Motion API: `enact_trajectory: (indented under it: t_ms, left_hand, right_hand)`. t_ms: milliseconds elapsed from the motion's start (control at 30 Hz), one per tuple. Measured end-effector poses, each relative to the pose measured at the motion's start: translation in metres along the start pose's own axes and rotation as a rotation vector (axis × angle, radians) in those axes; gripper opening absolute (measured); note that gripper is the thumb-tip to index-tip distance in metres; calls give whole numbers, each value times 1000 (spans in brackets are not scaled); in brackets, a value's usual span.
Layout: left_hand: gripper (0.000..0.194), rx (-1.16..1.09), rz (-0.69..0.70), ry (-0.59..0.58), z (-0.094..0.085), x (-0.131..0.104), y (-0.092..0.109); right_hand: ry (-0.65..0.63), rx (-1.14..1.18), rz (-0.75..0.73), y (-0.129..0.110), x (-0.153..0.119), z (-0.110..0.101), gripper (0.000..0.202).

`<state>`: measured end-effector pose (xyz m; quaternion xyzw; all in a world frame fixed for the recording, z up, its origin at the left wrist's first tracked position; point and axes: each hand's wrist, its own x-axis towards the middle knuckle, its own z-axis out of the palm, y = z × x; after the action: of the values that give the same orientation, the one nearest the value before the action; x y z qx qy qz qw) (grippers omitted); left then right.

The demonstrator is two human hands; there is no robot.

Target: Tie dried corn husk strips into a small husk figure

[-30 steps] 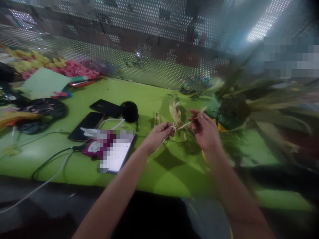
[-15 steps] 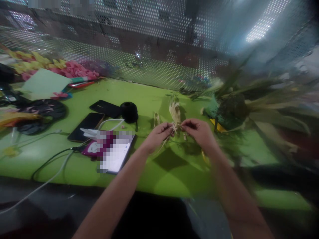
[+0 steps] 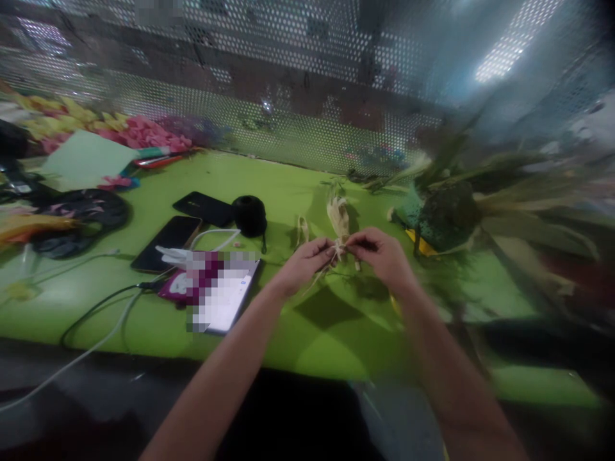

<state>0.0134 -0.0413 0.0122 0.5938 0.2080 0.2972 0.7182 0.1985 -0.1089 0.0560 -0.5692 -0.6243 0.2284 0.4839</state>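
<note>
Both hands met above the middle of the bright green counter (image 3: pixel 144 320), each grip pinched on the same pale, dry straw-like husk bundle (image 3: pixel 339 221). The left hand (image 3: pixel 303 262) clenched the bundle's lower stalk between thumb and fingers, while the right hand (image 3: pixel 382 253) closed on it from the other side, apparently on a thin strand (blur hid the detail). The bundle's frayed top stood upright just above the knuckles. Toward the counter's left edge lay a round black spool (image 3: pixel 250 214), two dark flat phones (image 3: pixel 168 242) and a lit tablet (image 3: pixel 225 298). Near the right edge sat a heap of green and tan dried leaves (image 3: pixel 456 205).
</note>
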Motion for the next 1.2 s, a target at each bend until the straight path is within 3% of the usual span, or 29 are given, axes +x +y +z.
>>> enact_trajectory:
  t_ms: [500, 1200]
  left_hand:
    - [21, 120, 6, -42, 2, 0, 3]
    - [15, 333, 41, -18, -1, 2, -3]
  right_hand:
    - [-10, 1, 55, -2, -2, 5, 6]
    - [-102, -322, -170, -7, -4, -5, 10]
